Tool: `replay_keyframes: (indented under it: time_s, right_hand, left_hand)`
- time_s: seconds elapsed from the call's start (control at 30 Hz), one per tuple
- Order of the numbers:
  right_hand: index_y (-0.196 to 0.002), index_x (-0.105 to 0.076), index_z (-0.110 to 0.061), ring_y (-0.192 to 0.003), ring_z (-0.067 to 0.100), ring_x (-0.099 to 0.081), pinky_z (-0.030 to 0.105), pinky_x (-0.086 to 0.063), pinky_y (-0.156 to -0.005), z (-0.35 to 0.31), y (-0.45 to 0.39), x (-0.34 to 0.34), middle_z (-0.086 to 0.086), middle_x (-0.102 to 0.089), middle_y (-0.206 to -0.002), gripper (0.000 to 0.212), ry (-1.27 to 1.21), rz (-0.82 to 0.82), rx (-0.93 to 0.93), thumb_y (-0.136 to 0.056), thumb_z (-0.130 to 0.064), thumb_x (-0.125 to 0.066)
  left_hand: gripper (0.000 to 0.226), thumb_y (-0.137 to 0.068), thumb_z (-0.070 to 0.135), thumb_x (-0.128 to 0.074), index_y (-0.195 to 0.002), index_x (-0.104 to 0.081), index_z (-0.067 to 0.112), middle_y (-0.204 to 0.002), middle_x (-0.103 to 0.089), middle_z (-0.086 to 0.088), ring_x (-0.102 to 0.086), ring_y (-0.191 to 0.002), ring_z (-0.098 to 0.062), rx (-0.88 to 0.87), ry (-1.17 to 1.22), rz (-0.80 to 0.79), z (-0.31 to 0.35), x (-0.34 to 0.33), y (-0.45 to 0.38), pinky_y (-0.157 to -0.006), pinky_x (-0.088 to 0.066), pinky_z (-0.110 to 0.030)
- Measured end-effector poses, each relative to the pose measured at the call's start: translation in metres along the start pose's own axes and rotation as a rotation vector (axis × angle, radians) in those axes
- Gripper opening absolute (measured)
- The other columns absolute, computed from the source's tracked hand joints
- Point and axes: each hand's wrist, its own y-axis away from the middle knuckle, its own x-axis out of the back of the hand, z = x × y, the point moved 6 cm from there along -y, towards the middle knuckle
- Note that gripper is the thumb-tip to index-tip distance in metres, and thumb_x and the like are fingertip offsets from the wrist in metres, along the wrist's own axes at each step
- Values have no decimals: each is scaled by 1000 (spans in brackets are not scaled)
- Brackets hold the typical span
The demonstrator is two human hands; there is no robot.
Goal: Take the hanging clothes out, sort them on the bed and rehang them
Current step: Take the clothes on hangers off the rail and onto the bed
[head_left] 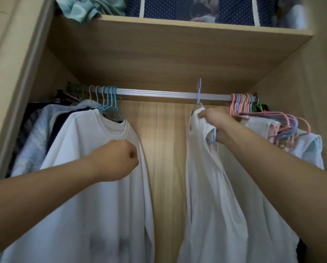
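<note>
As we leaned into the wardrobe, our left hand [119, 160] sat lower left of centre, fingers curled into a fist against the white T-shirt [94, 168] hanging there; whether it pinched the cloth we could not tell. Our right hand [215, 126], right of centre, gripped a white garment [206, 186] bunched at its top together with its pale blue hanger [199, 92]. That hanger's hook stood at the rail [159, 94], rising above it; hooked or lifted free, we could not tell. Left of the T-shirt hung darker and pale clothes [35, 133] on blue hangers [107, 99]. At the right end, pink and purple hangers [242, 103] crowded together, several tilted, with white garments [308, 149] below. Beyond, wood back panel [164, 149]. Upper frame: shelf [178, 27] holding teal fabric [87, 8] and a dotted navy storage box [159, 6].
</note>
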Motion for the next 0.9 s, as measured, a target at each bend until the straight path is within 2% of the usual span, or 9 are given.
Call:
replay_keyframes:
  time_s: [0.13,0.23,0.27,0.33,0.43,0.5,0.67,0.8,0.9]
  right_hand:
    - [-86,-65,-13,-79,23,-70,35,-54,-66,16,86,-48,8,-69,-84,10,126,-70,158,-87,-7,-57]
    - [-112,-54,-21,-86,18,-69,33,-54,-67,49,174,-100,-3,-69,-95,22,299,-315,322,-91,-21,-49]
    - [-118,-46,-21,-88,24,-68,37,-54,-70,62,195,-111,1,-68,-97,28,403,-359,347,-91,-28,-49]
    - [-122,-43,-23,-78,23,-65,37,-53,-69,88,217,-121,0,-66,-90,33,501,-528,313,-95,-40,-52]
    - [-84,-59,-20,-68,20,-58,31,-45,-62,104,218,-107,2,-64,-73,35,864,-713,413,-99,-49,-47]
    - [-74,-58,-17,-75,27,-60,35,-47,-66,100,199,-85,6,-65,-76,39,1106,-564,548,-99,-44,-44]
    - [-93,-65,-11,-91,33,-62,36,-45,-69,47,109,-17,10,-62,-94,20,1522,-118,705,-94,-21,-47]
    - [-114,-65,-6,-113,37,-49,44,-42,-91,-11,38,48,18,-56,-119,29,1911,344,643,-89,-19,-57]
    - [-123,-63,-11,-117,36,-46,42,-36,-98,-23,15,86,16,-55,-125,34,2029,468,442,-92,-22,-54]
  left_hand:
    - [31,-99,39,-58,-101,-70,11,-92,-70,-9,-69,-69,-20,194,884,-69,17,-4,5,-62,-59,-34]
    - [31,-97,45,-59,-110,-65,18,-90,-63,-6,-62,-77,-20,239,1189,-328,43,-24,17,-72,-54,-34]
    - [17,-97,32,-60,-109,-61,20,-88,-60,-5,-59,-75,-18,233,1119,-347,45,-33,21,-69,-50,-29]
    - [19,-93,4,-50,-105,-59,17,-91,-55,3,-55,-78,-13,179,587,-198,27,-45,21,-63,-44,-25]
    - [30,-91,1,-43,-101,-62,23,-109,-58,1,-58,-99,-17,138,102,-128,-13,-59,27,-77,-43,-24]
    - [25,-93,3,-49,-88,-62,24,-110,-66,-1,-61,-100,-18,174,59,-166,-43,-69,28,-78,-45,-23]
    - [27,-92,1,-53,-80,-63,23,-96,-72,-2,-66,-96,-21,264,138,-184,-67,-73,26,-82,-52,-27]
    - [23,-90,0,-58,-81,-61,20,-101,-73,-10,-67,-102,-27,311,215,-160,-63,-71,21,-87,-52,-32]
    - [18,-91,1,-56,-92,-61,18,-110,-71,-8,-63,-107,-25,312,232,-164,-53,-68,21,-86,-49,-28]
